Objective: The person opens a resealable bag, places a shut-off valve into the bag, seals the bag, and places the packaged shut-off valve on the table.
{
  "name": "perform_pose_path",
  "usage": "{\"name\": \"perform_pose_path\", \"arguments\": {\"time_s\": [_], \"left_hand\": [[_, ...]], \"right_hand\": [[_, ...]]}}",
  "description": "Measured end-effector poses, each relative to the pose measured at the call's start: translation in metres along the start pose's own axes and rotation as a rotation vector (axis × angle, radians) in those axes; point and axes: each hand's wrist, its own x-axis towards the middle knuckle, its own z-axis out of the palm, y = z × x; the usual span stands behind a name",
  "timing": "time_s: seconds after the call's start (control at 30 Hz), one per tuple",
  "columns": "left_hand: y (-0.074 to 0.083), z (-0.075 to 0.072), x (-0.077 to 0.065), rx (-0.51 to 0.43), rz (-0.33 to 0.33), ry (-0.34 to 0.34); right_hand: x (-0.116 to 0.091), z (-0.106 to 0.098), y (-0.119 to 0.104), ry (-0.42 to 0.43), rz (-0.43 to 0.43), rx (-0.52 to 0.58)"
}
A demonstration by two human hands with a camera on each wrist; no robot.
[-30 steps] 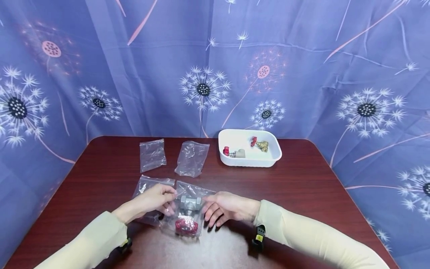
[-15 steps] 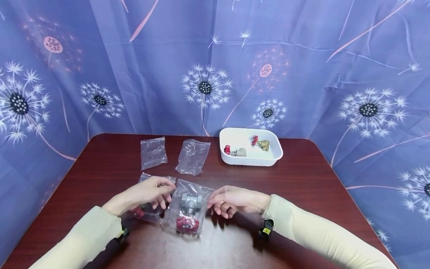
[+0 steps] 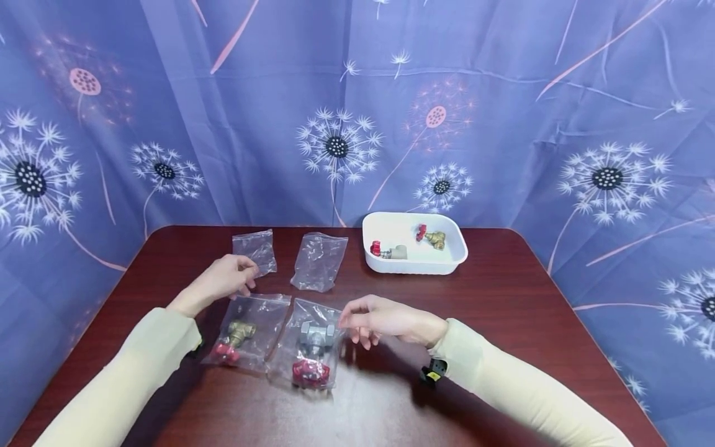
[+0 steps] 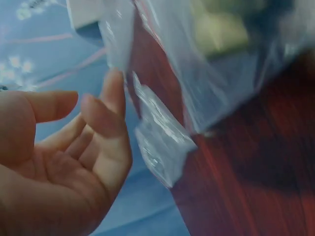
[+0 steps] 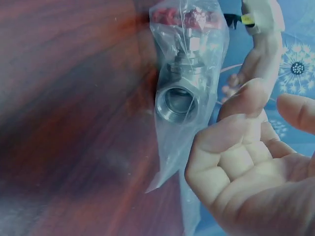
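Beyond the bagged brass valve, my left hand [image 3: 226, 278] hovers at the lower edge of a flat zip bag [image 3: 259, 247]. Its fingers are loosely bent with nothing between them in the left wrist view. My right hand [image 3: 393, 320] is beside the right edge of a clear bag that holds a silver valve [image 3: 316, 335] with a red handwheel [image 5: 187, 18]. Its fingers curl loosely around nothing; whether they touch the bag cannot be told. To the left lies another clear bag with a brass valve [image 3: 240, 333], red wheel toward me.
At the back of the dark red table [image 3: 503, 279] stands a white tray [image 3: 413, 267]. In it lie a brass valve [image 3: 434, 239] and a pale grey valve [image 3: 398, 252], both with red handles. A second flat bag [image 3: 319, 262] lies left of the tray. A patterned curtain surrounds the table.
My left hand has gone from over the brass valve's bag up to the flat bag behind, uncovering the brass valve. The right hand has shifted slightly upward beside the silver valve's bag.
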Motion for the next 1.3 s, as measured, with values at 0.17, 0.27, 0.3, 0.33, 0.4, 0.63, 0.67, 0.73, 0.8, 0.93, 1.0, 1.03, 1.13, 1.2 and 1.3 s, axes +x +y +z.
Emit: {"name": "perform_pose_path", "arguments": {"time_s": [0.17,0.27,0.3,0.33,0.4,0.63,0.67,0.73,0.8,0.93,1.0,1.03,1.13,1.2,1.3], "left_hand": [[-0.014,-0.004,0.016,0.207,-0.028,0.184],[-0.02,-0.005,0.024,0.319,-0.052,0.273],[-0.022,-0.006,0.027,0.347,-0.064,0.288],[-0.023,-0.006,0.029,0.36,-0.084,0.293],[-0.024,-0.007,0.034,0.382,-0.133,0.294],[-0.029,-0.008,0.045,0.393,-0.331,0.242],[-0.031,-0.008,0.046,0.388,-0.344,0.232],[-0.033,-0.007,0.046,0.366,-0.368,0.213],[-0.036,-0.006,0.047,0.335,-0.382,0.208],[-0.04,-0.008,0.042,0.243,-0.368,0.203],[-0.043,-0.01,0.039,0.153,-0.342,0.206],[-0.045,-0.011,0.038,0.102,-0.329,0.207],[-0.048,-0.013,0.034,-0.12,-0.284,0.212],[-0.046,-0.012,0.033,-0.275,-0.256,0.217],[-0.034,-0.009,0.032,-0.43,-0.203,0.227]], "right_hand": [[0.006,0.008,-0.003,0.019,-0.09,-0.151],[0.01,0.012,-0.005,0.053,-0.122,-0.221],[0.011,0.013,-0.005,0.072,-0.128,-0.245],[0.012,0.014,-0.006,0.092,-0.133,-0.268],[0.014,0.015,-0.007,0.133,-0.148,-0.314],[0.022,0.014,-0.014,0.247,-0.19,-0.377],[0.024,0.012,-0.015,0.26,-0.201,-0.382],[0.026,0.009,-0.017,0.29,-0.229,-0.396],[0.027,0.004,-0.019,0.32,-0.251,-0.406],[0.032,-0.004,-0.024,0.372,-0.273,-0.392],[0.035,-0.008,-0.026,0.391,-0.276,-0.372],[0.037,-0.01,-0.027,0.401,-0.281,-0.366],[0.042,-0.016,-0.029,0.44,-0.298,-0.37],[0.045,-0.019,-0.031,0.477,-0.307,-0.38],[0.048,-0.023,-0.033,0.536,-0.321,-0.399]]}}
